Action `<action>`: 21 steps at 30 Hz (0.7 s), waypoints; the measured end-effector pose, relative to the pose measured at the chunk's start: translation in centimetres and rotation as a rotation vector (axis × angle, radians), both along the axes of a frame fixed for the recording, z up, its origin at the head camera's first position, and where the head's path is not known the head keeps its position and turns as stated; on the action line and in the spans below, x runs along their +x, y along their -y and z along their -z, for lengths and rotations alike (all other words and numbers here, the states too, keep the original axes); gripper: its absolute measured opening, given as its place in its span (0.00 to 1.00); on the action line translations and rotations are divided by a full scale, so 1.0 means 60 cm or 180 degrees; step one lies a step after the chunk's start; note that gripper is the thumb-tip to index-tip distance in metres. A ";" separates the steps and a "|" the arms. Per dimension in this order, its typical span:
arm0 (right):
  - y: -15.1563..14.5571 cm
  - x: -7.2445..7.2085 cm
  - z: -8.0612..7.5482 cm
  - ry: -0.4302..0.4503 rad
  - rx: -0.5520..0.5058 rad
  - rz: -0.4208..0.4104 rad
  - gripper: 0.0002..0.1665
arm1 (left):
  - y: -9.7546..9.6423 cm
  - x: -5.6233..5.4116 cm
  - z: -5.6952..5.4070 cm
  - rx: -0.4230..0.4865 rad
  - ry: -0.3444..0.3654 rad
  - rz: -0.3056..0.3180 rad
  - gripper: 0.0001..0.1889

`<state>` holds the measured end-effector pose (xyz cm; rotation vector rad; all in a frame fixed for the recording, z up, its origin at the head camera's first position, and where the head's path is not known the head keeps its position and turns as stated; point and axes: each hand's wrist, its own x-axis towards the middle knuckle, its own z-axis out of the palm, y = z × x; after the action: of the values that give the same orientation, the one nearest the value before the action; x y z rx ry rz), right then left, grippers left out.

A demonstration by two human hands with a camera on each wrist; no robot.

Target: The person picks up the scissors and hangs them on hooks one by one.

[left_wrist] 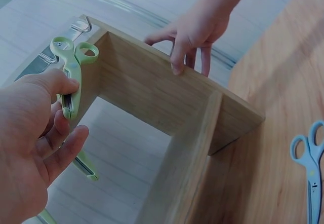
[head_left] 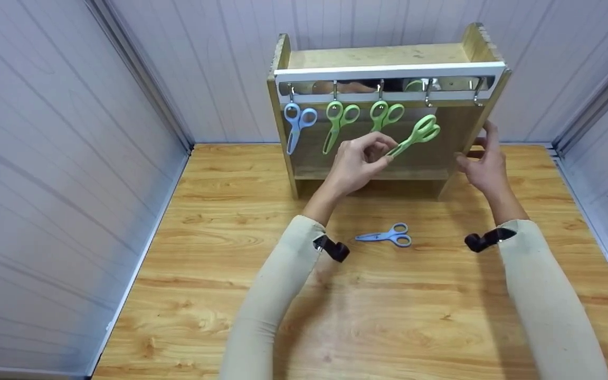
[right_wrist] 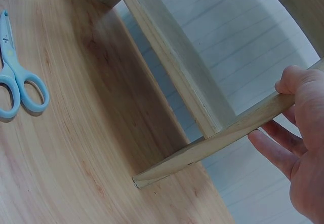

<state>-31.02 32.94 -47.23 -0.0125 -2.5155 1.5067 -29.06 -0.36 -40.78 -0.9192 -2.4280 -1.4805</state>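
My left hand pinches green scissors by the blade end between thumb and fingers. Their handle loops point up and to the right, just below the fourth hook and apart from it. At the right side of a wooden rack, my right hand grips the side panel, thumb on one face and fingers on the other. Blue scissors hang from the leftmost hook, and two green pairs hang on the second and third hooks; my left hand partly hides the third-hook pair.
Another pair of blue scissors lies flat on the wood-grain table in front of the rack. The fifth hook bears nothing. Pale panelled walls stand behind and at both sides.
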 end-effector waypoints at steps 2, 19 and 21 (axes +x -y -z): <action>-0.001 0.000 0.001 -0.0011 -0.0003 0.0015 0.54 | -0.003 -0.001 -0.003 0.0039 0.0007 0.0006 0.11; 0.001 0.004 -0.002 -0.0073 -0.0020 -0.0001 0.55 | -0.022 -0.006 -0.015 0.0385 0.0130 -0.0049 0.12; 0.001 0.003 -0.002 -0.0068 -0.0013 -0.0009 0.55 | -0.025 -0.007 -0.013 0.0439 0.0142 -0.0064 0.12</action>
<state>-30.85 32.88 -47.14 0.0065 -2.4970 1.5051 -29.47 1.13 -39.98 -0.8395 -2.3229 -1.6543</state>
